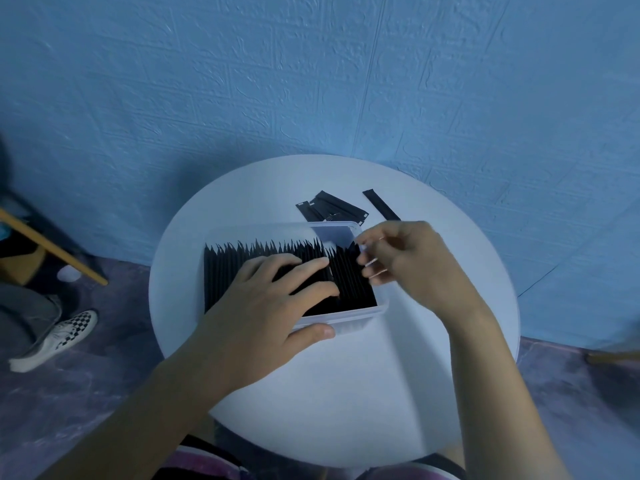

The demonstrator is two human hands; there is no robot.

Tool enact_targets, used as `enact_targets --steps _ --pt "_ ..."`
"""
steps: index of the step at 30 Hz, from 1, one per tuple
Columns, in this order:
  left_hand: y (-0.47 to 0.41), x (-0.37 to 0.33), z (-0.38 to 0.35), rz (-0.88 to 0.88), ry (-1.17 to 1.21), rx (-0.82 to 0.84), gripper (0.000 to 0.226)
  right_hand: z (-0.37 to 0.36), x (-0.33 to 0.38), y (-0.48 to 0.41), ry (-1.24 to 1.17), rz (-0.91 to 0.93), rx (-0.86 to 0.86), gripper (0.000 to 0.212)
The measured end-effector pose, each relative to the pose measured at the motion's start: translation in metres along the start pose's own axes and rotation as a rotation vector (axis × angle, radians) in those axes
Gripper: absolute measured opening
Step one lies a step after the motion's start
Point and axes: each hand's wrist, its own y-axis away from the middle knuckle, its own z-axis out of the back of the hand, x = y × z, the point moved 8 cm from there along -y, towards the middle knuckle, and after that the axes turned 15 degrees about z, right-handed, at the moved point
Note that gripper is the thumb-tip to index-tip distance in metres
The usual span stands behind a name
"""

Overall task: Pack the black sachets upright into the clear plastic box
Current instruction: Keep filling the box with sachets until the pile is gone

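A clear plastic box (346, 325) stands on the round white table (346, 393), packed with a row of several upright black sachets (228, 271). My left hand (263, 299) lies flat on the sachet tops with straight fingers, its thumb against the box's near wall. My right hand (405, 258) hovers over the box's right end with loosely curled fingers, holding nothing that I can see. A small pile of loose black sachets (329, 209) lies on the table behind the box. One single sachet (381, 205) lies to the right of that pile.
A blue textured wall rises close behind the table. At the left stand a wooden chair leg (52, 247) and another person's checkered shoe (55, 337) on the floor. My knees show under the table's near edge.
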Motion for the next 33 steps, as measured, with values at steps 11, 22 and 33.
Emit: enact_targets --steps 11,22,33 --pt "0.002 0.012 0.002 0.025 0.011 0.004 0.042 0.026 -0.097 -0.019 0.727 -0.238 0.010 0.030" --pt "0.002 0.015 0.002 0.037 0.016 0.017 0.042 0.002 -0.077 -0.059 0.235 -0.106 -0.047 0.018" --pt "0.002 0.014 0.002 0.043 0.022 0.017 0.041 -0.014 -0.092 -0.061 0.353 -0.159 0.089 0.017"
